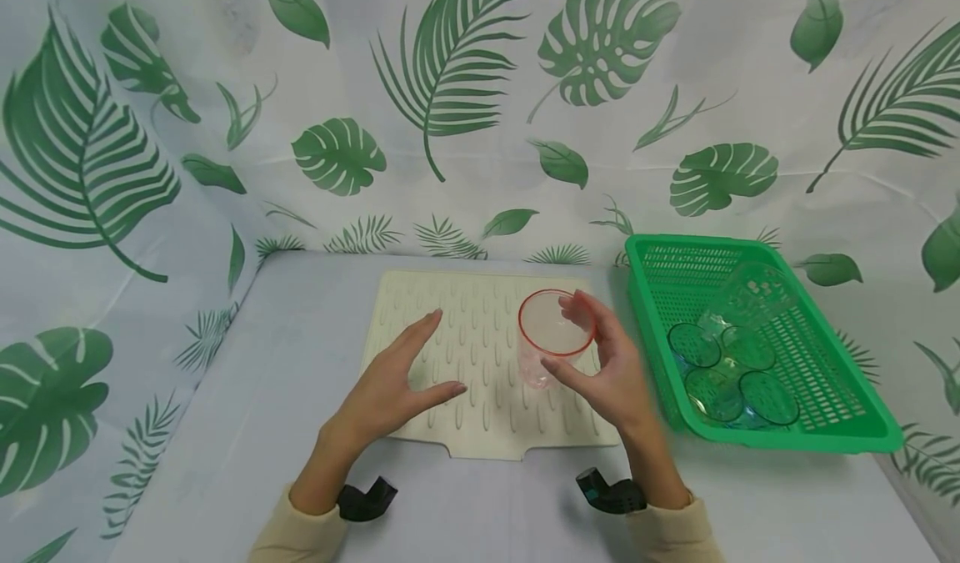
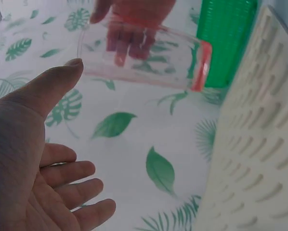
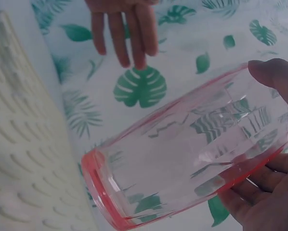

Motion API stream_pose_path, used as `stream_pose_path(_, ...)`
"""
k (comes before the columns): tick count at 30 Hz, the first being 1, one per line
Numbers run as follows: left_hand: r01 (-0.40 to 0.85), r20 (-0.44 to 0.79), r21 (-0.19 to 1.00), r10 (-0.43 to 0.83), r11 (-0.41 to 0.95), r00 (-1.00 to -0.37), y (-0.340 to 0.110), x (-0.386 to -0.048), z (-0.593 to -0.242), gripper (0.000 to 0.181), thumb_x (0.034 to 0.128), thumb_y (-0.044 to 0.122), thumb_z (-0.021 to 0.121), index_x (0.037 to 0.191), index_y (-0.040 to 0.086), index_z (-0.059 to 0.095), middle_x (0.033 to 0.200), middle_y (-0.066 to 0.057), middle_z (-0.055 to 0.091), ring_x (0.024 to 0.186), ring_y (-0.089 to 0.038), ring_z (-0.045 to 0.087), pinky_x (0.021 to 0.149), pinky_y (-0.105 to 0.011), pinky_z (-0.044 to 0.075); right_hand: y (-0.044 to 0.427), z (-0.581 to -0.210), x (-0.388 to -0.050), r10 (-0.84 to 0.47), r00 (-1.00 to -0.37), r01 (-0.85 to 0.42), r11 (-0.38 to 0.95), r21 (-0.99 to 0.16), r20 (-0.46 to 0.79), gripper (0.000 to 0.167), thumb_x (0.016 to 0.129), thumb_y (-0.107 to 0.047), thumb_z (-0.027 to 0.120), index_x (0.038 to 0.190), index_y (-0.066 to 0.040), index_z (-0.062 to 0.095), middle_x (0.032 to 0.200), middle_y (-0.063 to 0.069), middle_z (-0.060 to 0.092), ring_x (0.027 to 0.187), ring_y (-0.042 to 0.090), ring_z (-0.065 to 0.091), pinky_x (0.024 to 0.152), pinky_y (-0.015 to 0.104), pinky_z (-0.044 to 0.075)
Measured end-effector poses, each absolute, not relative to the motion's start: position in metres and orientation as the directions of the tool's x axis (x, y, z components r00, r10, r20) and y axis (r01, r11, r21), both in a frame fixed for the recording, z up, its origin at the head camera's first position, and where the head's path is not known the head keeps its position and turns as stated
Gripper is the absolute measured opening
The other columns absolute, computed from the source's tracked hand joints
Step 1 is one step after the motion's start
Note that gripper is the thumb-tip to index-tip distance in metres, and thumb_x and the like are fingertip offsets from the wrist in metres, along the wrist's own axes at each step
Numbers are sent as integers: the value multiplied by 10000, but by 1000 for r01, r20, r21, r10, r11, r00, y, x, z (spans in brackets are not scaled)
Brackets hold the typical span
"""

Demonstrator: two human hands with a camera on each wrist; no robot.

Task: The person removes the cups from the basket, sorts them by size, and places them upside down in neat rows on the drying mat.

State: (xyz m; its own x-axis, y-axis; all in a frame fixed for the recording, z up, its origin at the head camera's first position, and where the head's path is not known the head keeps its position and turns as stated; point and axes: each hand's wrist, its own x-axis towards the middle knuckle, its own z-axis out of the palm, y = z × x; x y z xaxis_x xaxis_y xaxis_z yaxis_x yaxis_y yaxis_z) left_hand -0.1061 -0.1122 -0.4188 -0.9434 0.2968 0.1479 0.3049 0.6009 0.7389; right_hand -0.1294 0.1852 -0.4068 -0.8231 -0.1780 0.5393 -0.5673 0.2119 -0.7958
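A clear drinking glass with a pinkish-red tint (image 1: pixel 534 369) is in my right hand (image 1: pixel 617 379), over the right part of a cream ridged drying mat (image 1: pixel 461 431). Its red rim faces up in the head view. The right wrist view shows the thumb and fingers gripping the glass (image 3: pixel 173 154) near its rim, its thick red base towards the mat. To the left of the glass, my left hand (image 1: pixel 382 396) hovers over the mat's left side. Its thumb and fingers are spread, touching nothing; the left wrist view shows the palm bare.
On the right stands a green plastic basket (image 1: pixel 810 439), beside the mat. Several bluish glasses (image 1: pixel 768 400) stand in it, and a clear glass (image 1: pixel 753 296) leans behind them. A leaf-print curtain (image 1: pixel 480 188) hangs behind the white table (image 1: pixel 247 429).
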Motion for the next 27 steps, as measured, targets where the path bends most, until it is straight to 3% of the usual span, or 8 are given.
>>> stream_pose_path(4,344,178,759,332,553,-926,-104,-106,-414,962,834,599,733,1600,285,243,1643,93,295,1530,-167,293,1214,-509,338,179,-407,-127,-210,-835,-545,183,-818,509,896,694,154,798,1485,-41,425,1387,53,608,1283,91,562,1132,179,408)
stream_pose_path(9,380,203,779,373,499,-906,-95,-107,-413,940,837,574,745,1593,309,252,1633,110,309,1523,-164,307,1206,-515,350,173,-409,-124,-261,-847,-516,198,-833,462,879,706,103,816,1483,-29,426,1403,198,583,1300,95,542,1127,159,396)
stream_pose_path(17,441,267,776,398,451,-878,-89,-105,-417,910,819,512,792,1571,317,318,1590,128,384,1483,-141,380,1148,-523,427,164,-415,-121,-352,-829,-519,196,-832,434,885,711,48,846,1485,-60,432,1418,186,581,1315,115,541,1107,172,416)
stream_pose_path(23,489,328,782,413,386,-850,-87,-106,-417,854,808,468,819,1528,366,372,1525,161,455,1427,-100,445,1121,-484,466,157,-418,-119,-399,-823,-515,222,-828,404,890,716,-14,870,1488,-115,439,1429,114,587,1304,160,554,1100,224,442)
stream_pose_path(27,507,349,785,424,354,-836,-87,-107,-418,804,809,441,828,1496,373,416,1468,170,501,1367,-93,506,1089,-438,505,154,-419,-117,-420,-820,-518,254,-817,389,894,718,-54,880,1491,-137,439,1430,83,587,1282,172,564,1095,320,485)
